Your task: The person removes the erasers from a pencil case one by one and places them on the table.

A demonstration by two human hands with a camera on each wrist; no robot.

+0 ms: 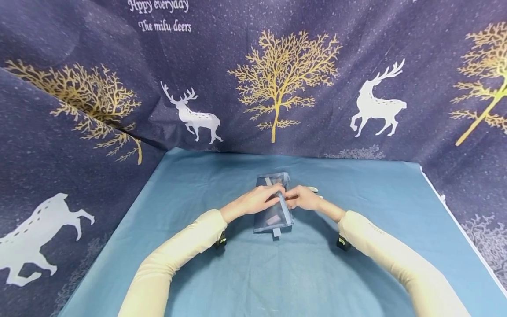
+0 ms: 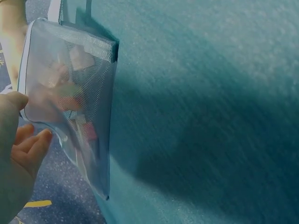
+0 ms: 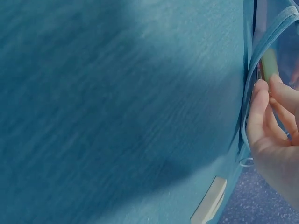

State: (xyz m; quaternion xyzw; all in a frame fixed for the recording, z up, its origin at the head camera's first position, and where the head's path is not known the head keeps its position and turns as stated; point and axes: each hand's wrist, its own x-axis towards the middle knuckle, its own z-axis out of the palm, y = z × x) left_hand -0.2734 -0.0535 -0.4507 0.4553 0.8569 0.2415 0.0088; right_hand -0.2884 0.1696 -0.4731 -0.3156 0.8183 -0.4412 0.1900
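Observation:
A translucent blue mesh zipper pouch (image 1: 263,220) lies on the blue cloth, its zip along the right side parted. My left hand (image 1: 259,200) pinches the pouch's edge at the opening; the left wrist view shows the thumb (image 2: 17,100) at the zip edge. Through the mesh (image 2: 93,93) show several small items, among them a pinkish-red piece (image 2: 88,131). My right hand (image 1: 306,198) is at the opening, its fingertips inside the zip edge (image 3: 268,39). Between right thumb and fingers is a slim green item (image 3: 269,64), partly hidden; its kind does not show.
A small white block-like item (image 3: 210,200) lies on the cloth beside the right hand, near a pale rounded item (image 1: 313,189). A tab (image 1: 277,232) sticks out from the pouch's near end. Behind the blue cloth (image 1: 253,273) hangs a dark printed curtain (image 1: 222,53).

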